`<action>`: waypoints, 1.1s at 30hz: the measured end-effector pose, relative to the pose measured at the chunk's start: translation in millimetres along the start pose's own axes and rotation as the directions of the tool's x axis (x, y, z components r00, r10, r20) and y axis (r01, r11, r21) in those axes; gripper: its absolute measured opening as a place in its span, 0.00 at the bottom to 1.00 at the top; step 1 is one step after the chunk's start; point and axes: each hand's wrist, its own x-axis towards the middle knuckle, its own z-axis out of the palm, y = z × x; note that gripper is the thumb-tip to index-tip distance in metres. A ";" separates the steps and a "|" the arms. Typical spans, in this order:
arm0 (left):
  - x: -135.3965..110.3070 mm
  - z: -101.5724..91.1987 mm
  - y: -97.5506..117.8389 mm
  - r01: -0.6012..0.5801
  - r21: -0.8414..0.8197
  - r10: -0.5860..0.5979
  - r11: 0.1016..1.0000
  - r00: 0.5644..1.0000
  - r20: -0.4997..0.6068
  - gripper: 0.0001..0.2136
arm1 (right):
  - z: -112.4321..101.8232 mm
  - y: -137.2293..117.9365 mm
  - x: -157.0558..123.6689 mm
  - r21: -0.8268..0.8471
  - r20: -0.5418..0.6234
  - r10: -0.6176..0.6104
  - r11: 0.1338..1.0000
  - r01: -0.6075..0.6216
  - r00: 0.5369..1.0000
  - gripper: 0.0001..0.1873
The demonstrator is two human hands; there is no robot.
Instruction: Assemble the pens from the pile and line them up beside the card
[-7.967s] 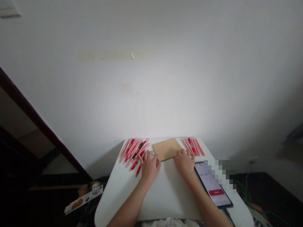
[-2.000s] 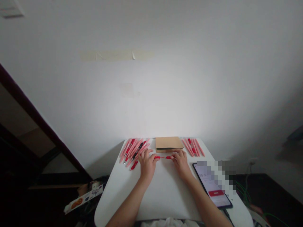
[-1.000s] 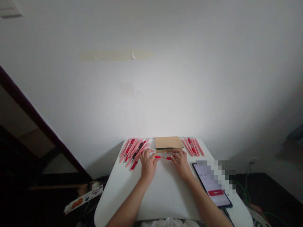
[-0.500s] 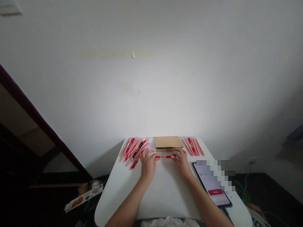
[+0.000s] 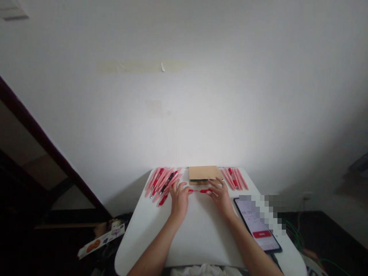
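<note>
The white counter (image 5: 201, 237) (rounded at its near corners) carries a jumbled pile of pens (image 5: 165, 180) far left, a tan notebook (image 5: 205, 172) at back, a neater row of pens (image 5: 236, 179) beside it and a phone (image 5: 260, 226) at right.

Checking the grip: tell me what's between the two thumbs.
In the head view: a red pen part at the left thumb, another at the right thumb, and a thin strip between.

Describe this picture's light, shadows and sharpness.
Head view: the wall is brightest above the white table, dimming toward the corners; head view: a soft shadow darkens the wall left of the table; head view: the red pieces pinched by the left hand and right hand lack fine detail; head view: the phone is partly pixelated.
</note>
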 end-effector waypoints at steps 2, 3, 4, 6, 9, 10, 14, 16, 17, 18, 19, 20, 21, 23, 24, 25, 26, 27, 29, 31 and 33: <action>-0.1 -1.0 0.6 0.015 -0.017 -0.016 1.000 1.000 -0.024 0.06 | -2.2 -1.5 0.5 0.003 -0.027 0.003 1.000 -0.003 1.000 0.14; -0.2 -1.4 1.0 0.019 -0.027 -0.020 0.999 0.999 -0.041 0.05 | -3.3 -2.5 0.7 0.003 -0.038 0.011 1.000 -0.011 0.999 0.14; -0.4 -1.7 1.4 0.020 -0.037 -0.022 0.999 0.998 -0.059 0.04 | -4.2 -3.7 0.8 0.003 -0.043 0.023 1.000 -0.023 0.999 0.14; -0.6 -1.8 2.2 0.012 -0.061 -0.017 0.998 0.996 -0.088 0.03 | -5.4 -6.0 1.0 0.005 -0.034 0.046 0.999 -0.046 0.998 0.15; -0.9 -1.1 2.6 -0.003 -0.085 -0.005 0.996 0.995 -0.102 0.02 | -5.8 -8.3 1.1 0.008 -0.017 0.059 0.998 -0.059 0.998 0.15; -0.9 -0.9 2.6 -0.002 -0.082 -0.006 0.997 0.995 -0.101 0.02 | -5.7 -8.6 1.1 0.009 -0.016 0.059 0.998 -0.059 0.998 0.15; -1.3 -0.7 2.7 0.018 -0.056 -0.023 0.998 0.996 -0.086 0.03 | -4.5 -6.9 0.7 0.021 -0.023 0.064 0.998 -0.063 0.998 0.13; -1.6 -1.0 3.0 0.025 -0.046 -0.028 0.999 0.997 -0.076 0.05 | -3.7 -5.2 0.3 0.028 -0.037 0.068 0.997 -0.067 0.997 0.13; -1.7 -1.1 3.1 0.029 -0.039 -0.032 0.999 0.997 -0.070 0.06 | -3.3 -4.2 0.1 0.031 -0.043 0.070 0.997 -0.069 0.997 0.13; -1.8 -1.1 3.2 0.036 -0.032 -0.038 0.999 0.997 -0.062 0.07 | -3.0 -3.4 -0.1 0.032 -0.047 0.071 0.997 -0.069 0.996 0.13; -1.9 -1.1 3.4 0.044 -0.026 -0.046 0.999 0.998 -0.054 0.07 | -2.6 -2.6 -0.3 0.033 -0.050 0.071 0.997 -0.069 0.996 0.13; -1.9 -1.1 3.5 0.055 -0.022 -0.056 0.998 0.997 -0.045 0.06 | -2.4 -1.9 -0.5 0.033 -0.052 0.070 0.997 -0.068 0.996 0.13; -1.8 -1.1 3.6 0.064 -0.020 -0.065 0.998 0.997 -0.039 0.05 | -2.1 -1.3 -0.6 0.031 -0.054 0.067 0.997 -0.066 0.996 0.13; -1.6 -1.0 3.7 0.078 -0.021 -0.079 0.997 0.997 -0.028 0.04 | -1.8 -0.5 -0.6 0.027 -0.060 0.062 0.998 -0.060 0.996 0.13; -1.5 -1.1 3.7 0.080 -0.023 -0.081 0.997 0.996 -0.024 0.03 | -1.7 -0.2 -0.6 0.024 -0.064 0.060 0.998 -0.059 0.996 0.13; -1.4 -1.2 3.8 0.080 -0.026 -0.080 0.996 0.997 -0.020 0.03 | -1.6 0.0 -0.5 0.021 -0.068 0.061 0.998 -0.059 0.996 0.13; -1.4 -1.3 3.8 0.076 -0.032 -0.076 0.997 0.997 -0.017 0.02 | -1.6 0.2 -0.5 0.016 -0.072 0.062 0.998 -0.061 0.995 0.13; -1.4 -1.4 3.8 0.070 -0.038 -0.071 0.997 0.997 -0.015 0.02 | -1.6 0.3 -0.5 0.012 -0.076 0.065 0.998 -0.065 0.995 0.13; -1.4 -1.7 3.8 0.055 -0.050 -0.056 0.997 0.998 -0.016 0.02 | -1.7 0.4 -0.5 0.006 -0.079 0.075 0.997 -0.075 0.994 0.14; -1.5 -1.9 3.6 0.041 -0.053 -0.042 0.998 0.999 -0.023 0.03 | -1.7 0.5 -0.5 0.004 -0.079 0.087 0.996 -0.087 0.993 0.15; -1.5 -1.9 3.3 0.029 -0.051 -0.031 0.998 0.999 -0.029 0.04 | -1.7 0.7 -0.5 0.001 -0.080 0.102 0.995 -0.102 0.992 0.17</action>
